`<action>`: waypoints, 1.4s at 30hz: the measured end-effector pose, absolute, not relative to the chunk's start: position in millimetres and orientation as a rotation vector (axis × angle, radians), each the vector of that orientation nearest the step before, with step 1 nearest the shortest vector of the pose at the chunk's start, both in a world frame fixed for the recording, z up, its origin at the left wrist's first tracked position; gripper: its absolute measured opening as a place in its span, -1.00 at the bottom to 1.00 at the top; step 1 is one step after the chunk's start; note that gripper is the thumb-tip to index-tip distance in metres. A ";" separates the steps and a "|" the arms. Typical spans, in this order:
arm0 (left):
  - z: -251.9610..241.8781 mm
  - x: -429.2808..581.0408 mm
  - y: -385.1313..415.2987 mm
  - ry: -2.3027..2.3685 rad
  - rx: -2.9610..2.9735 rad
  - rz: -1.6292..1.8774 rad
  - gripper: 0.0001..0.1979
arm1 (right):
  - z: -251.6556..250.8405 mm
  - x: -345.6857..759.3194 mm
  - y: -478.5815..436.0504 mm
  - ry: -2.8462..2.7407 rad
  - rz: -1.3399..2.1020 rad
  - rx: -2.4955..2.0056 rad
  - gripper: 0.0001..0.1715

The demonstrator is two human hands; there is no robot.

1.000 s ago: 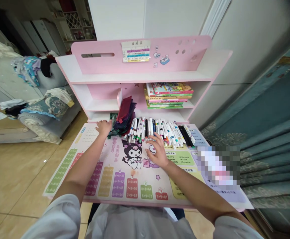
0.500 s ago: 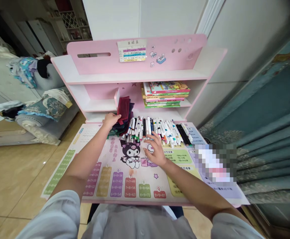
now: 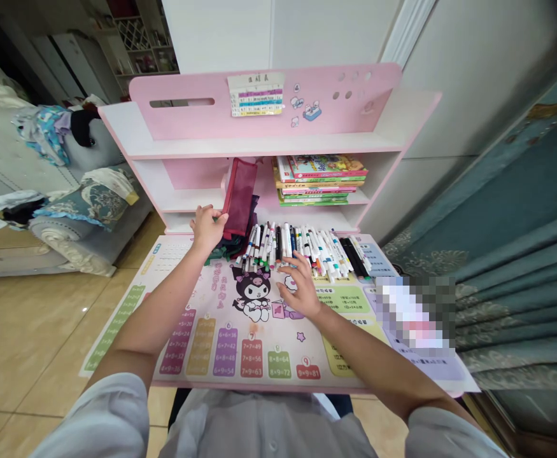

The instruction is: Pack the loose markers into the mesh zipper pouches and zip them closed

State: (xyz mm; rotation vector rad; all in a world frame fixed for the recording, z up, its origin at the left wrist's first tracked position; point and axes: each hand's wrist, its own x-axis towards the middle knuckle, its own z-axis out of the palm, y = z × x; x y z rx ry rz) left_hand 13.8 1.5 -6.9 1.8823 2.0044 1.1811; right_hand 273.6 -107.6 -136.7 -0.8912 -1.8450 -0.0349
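holding the red mesh pouch point(image 3: 241, 197) near its lower left corner, the left hand point(image 3: 210, 228) keeps its thumb and fingers narrow on the edge of the cloth. this pouch is tilted, with its upper end raised in front of the shelf unit point(image 3: 268, 145), and it hides a part of the small divider behind it. below and just behind the red pouch there is a pile of dark pouches point(image 3: 233, 247), with some green cloth at the left of the pile.

the right hand point(image 3: 303, 289) is empty and wide, with the fingers apart, over the printed mat point(image 3: 282, 337). its fingertips are at the near ends of the marker pens point(image 3: 302, 245); i cannot tell if they touch. the pens lie side by side in a long row, mostly white, and the left end of the row is just beside the dark pouches. two thick black pens point(image 3: 353, 257) lie near the right end.

behind the pens, a stack of books point(image 3: 321, 184) lies on the lower shelf, and a paper chart point(image 3: 256, 95) is fixed on the pink back panel above. at far left, clothes point(image 3: 44, 133) lie on a sofa point(image 3: 1, 156); at right hangs a blue-green curtain point(image 3: 507, 242).
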 end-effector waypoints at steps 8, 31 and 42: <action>-7.6 19.5 -91.8 1.816 2.203 1.148 -0.83 | -126.5 270.3 -120.2 -1.821 -0.236 -0.814 -0.58; -88.9 34.1 -144.9 1.432 2.702 0.871 -0.85 | -107.2 249.1 -150.1 -2.158 -0.443 -1.083 -0.75; -84.9 12.3 -126.7 1.644 2.277 0.651 -0.79 | -112.6 249.5 -147.1 -2.147 -0.252 -1.140 -0.73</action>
